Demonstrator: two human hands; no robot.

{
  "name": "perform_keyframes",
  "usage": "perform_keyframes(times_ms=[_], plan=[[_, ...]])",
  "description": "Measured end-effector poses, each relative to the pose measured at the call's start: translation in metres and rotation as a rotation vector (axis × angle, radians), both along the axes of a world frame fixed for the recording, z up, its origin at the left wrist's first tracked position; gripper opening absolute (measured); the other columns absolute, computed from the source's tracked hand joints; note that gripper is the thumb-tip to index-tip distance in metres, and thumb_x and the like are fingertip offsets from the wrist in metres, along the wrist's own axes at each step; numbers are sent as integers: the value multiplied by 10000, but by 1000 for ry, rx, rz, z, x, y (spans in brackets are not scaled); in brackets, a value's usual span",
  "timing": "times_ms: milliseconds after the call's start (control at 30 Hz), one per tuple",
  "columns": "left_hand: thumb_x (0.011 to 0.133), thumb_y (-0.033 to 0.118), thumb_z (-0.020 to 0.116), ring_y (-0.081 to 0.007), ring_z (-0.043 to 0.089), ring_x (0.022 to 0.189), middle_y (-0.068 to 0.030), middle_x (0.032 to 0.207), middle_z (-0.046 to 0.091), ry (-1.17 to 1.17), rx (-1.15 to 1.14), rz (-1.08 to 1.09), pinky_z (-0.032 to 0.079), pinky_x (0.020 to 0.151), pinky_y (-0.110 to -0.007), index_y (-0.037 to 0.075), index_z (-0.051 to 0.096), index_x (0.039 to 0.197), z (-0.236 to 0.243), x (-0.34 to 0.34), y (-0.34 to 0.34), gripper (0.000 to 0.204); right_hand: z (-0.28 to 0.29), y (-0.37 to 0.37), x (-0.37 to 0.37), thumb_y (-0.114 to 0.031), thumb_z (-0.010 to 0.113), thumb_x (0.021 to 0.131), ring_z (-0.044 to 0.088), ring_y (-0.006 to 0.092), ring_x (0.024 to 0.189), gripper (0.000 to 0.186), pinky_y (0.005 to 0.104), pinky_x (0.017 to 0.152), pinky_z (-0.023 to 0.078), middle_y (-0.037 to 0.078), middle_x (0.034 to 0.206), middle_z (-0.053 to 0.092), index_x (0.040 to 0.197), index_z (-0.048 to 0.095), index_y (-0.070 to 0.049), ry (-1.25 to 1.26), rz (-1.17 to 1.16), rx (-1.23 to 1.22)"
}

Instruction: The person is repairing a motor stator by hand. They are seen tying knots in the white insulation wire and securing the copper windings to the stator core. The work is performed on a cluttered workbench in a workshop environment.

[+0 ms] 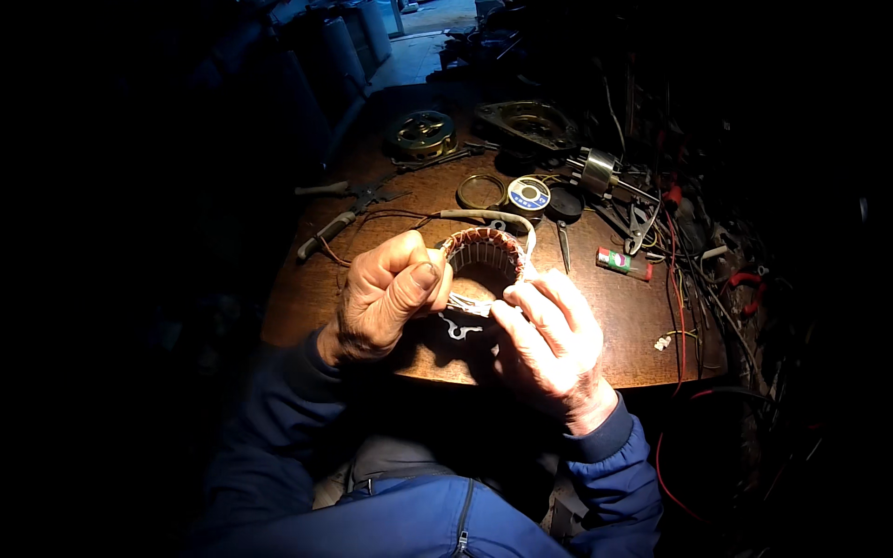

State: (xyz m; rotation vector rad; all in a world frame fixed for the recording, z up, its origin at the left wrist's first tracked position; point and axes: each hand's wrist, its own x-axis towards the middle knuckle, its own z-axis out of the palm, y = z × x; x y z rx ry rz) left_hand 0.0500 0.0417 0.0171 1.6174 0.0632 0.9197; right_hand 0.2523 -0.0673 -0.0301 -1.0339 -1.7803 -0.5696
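Wound stator ring [482, 253]: left hand [394, 290] pressed together at left rim, pinched item unclear; right hand [555, 337] pinching right near side; hard tugging could nick windings [484, 235].

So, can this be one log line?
item: wire-wound ring; left hand: closed at left edge; right hand: gripping right edge; on table: pliers

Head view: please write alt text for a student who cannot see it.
A person's left hand and right hand hold a wire-wound ring between them over a wooden table. Pliers, a round metal housing and a metal cylinder on a shaft lie farther back; darkness surrounds the scene.
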Motion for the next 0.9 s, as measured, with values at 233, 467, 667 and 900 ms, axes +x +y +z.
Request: perform_keyframes(times_ms=[233, 467, 667, 900], plan=[[1134, 255, 548, -96, 415, 636, 14, 697, 437, -98, -97, -74, 356, 583, -264, 106, 410, 854, -10, 0, 9, 346, 11, -6, -4, 14, 793, 658, 698, 385, 1025, 430, 480, 939, 588, 171, 1105, 701, 1082, 718, 9, 45, 48, -117], [1124, 339, 560, -96, 397, 596, 27, 678, 426, -92, -91, -38, 350, 594, -272, 140, 412, 822, -8, -1, 4, 391, 0, -19, -23, -141, 914, 739, 682, 392, 1166, 760, 442, 1017, 559, 253, 1300, 664, 1387, 584, 81, 386, -133, -159], [1121, 333, 570, -105, 388, 605, 24, 674, 416, -85, -79, -52, 349, 592, -277, 138, 400, 818, -10, 0, 5, 399, 6, -12, -58, -401, 1015, 640, 697, 401, 1078, 1024, 445, 936, 577, 256, 1214, 670, 1402, 523, 76, 562, -224, -372], [1119, 321, 573, -110, 395, 613, 10, 686, 429, -99, -96, -108, 354, 574, -271, 123, 399, 833, -10, -1, 7, 389, 8, -6, -59, -300, 1003, 635, 709, 378, 1009, 911, 421, 879, 591, 200, 1150, 669, 1356, 560, 38, 500, -250, -317]])
